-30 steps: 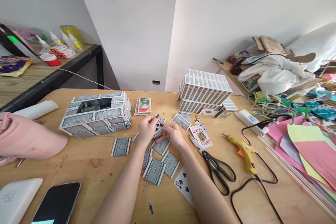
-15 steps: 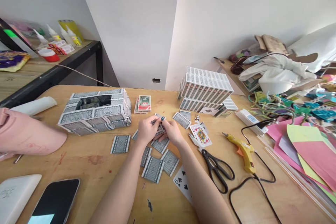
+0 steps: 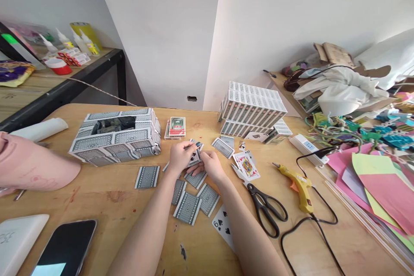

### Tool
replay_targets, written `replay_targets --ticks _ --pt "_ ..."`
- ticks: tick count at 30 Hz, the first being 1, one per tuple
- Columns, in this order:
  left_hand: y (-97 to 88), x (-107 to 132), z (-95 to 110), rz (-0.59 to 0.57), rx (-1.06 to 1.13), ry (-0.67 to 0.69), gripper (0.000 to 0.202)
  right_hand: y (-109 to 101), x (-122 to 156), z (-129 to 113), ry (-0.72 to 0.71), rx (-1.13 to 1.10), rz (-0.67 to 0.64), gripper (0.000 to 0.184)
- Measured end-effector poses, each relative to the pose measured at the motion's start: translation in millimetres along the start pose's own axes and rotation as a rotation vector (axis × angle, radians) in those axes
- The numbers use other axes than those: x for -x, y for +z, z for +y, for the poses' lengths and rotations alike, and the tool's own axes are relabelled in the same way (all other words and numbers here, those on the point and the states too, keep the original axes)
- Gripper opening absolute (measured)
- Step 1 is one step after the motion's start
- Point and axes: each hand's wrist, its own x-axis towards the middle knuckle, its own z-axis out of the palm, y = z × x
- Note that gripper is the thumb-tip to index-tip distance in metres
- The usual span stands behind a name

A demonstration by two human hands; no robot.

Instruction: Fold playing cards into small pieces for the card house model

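Both my hands meet at the middle of the wooden table [image 3: 106, 200]. My left hand [image 3: 180, 156] and my right hand [image 3: 211, 164] are closed together on a playing card [image 3: 195, 155] with black pips facing up. Several face-down grey-backed cards [image 3: 187, 207] lie just below my hands, and one more card [image 3: 147, 177] lies to their left. A six of spades [image 3: 222, 225] lies face up beside my right forearm. A box covered in card backs [image 3: 116, 137] stands to the left of my hands.
Black scissors [image 3: 267, 209] and a yellow glue gun [image 3: 296, 185] with its black cable lie right of my hands. Stacked card packs [image 3: 252, 110] stand behind. A phone [image 3: 66, 248], a pink object [image 3: 30, 166] and coloured paper sheets [image 3: 381, 181] sit at the edges.
My hands stayed together on the card and turned it slightly between the fingers. The view shifted a little downward.
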Motion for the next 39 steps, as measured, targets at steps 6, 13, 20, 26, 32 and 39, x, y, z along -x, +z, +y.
replay_targets --ticks 6,13,20,26,32,39 --pt "2.6 -1 0 0.066 0.024 -0.013 0.022 -1 -1 8 -0.063 -0.131 -0.038 0.012" --pt "6.7 4 -2 0.121 0.122 0.151 0.020 -6 -8 13 -0.371 0.116 0.373 0.018" --pt "7.9 11 -3 0.140 -0.124 0.379 0.014 -19 -10 16 -0.742 0.571 0.664 0.022" --pt "10.8 13 -2 0.142 -0.134 0.354 0.018 -24 -14 17 -0.729 0.537 0.632 0.021" --pt "10.2 15 0 0.032 -0.121 0.280 0.026 -27 -13 14 -0.638 0.561 0.630 0.021" --pt "10.4 15 -1 0.042 -0.103 0.261 0.024 -29 -8 12 -0.611 0.556 0.586 0.021"
